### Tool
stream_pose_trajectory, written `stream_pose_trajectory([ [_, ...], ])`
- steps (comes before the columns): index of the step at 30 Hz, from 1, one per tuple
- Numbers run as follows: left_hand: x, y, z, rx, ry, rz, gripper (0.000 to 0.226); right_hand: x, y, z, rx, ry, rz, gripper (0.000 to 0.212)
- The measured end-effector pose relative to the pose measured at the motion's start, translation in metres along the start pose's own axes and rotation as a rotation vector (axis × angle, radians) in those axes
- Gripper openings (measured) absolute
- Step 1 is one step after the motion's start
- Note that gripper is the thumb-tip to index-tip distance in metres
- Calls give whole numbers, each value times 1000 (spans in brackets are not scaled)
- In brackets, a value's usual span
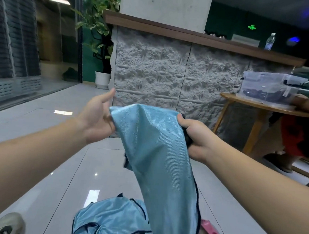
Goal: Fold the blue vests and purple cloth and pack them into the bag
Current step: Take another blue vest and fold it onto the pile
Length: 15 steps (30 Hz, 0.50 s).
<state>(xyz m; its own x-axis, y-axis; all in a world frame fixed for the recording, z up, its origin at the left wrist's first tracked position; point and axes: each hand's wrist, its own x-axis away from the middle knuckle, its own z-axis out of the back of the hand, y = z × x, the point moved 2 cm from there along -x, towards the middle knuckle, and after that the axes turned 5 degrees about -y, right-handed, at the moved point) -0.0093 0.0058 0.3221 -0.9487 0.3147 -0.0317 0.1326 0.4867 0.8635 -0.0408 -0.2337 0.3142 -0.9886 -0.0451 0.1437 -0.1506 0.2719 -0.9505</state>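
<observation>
A light blue mesh vest point(158, 153) with dark trim hangs in the air in front of me. My right hand point(194, 139) grips its upper right edge in a fist. My left hand point(97, 117) is at its upper left corner, palm turned up and forefinger stretched out; the lower fingers are behind the cloth, so I cannot tell if they pinch it. A second blue vest point(111, 221) lies crumpled on the floor below. A pink and dark thing point(210, 232) shows behind the hanging vest at the bottom; whether it is the bag is unclear.
Glossy grey floor tiles point(57, 147) spread all around. A stone-faced counter point(171, 72) stands ahead, with a potted plant point(103, 59) at its left. At the right is a wooden table point(255, 105) bearing a clear plastic box point(267, 85), with a seated person point(297, 136) beside it. My shoe point(8, 223) is at bottom left.
</observation>
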Motion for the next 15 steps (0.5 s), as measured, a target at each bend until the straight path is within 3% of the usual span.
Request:
stream_pose_trajectory([
  [2,1,-21,0,-78,-50,90,48,-1,1,2,-18,36,2,41],
  [5,-7,-46,5,-162,-131,153,94,-4,3,4,-22,60,-14,43],
  [7,-10,-49,2,-162,-90,148,102,-6,4,6,7,89,-44,38],
  [9,-14,-45,-4,-196,-58,90,92,-8,4,10,60,121,-107,30],
  [11,-14,-39,-10,-232,3,52,65,-8,4,14,125,119,-181,28],
  [13,-15,-35,-10,-297,69,70,42,-8,3,16,178,118,-224,20],
  [15,-17,-31,-8,-352,83,109,34,-5,0,14,221,110,-207,5],
])
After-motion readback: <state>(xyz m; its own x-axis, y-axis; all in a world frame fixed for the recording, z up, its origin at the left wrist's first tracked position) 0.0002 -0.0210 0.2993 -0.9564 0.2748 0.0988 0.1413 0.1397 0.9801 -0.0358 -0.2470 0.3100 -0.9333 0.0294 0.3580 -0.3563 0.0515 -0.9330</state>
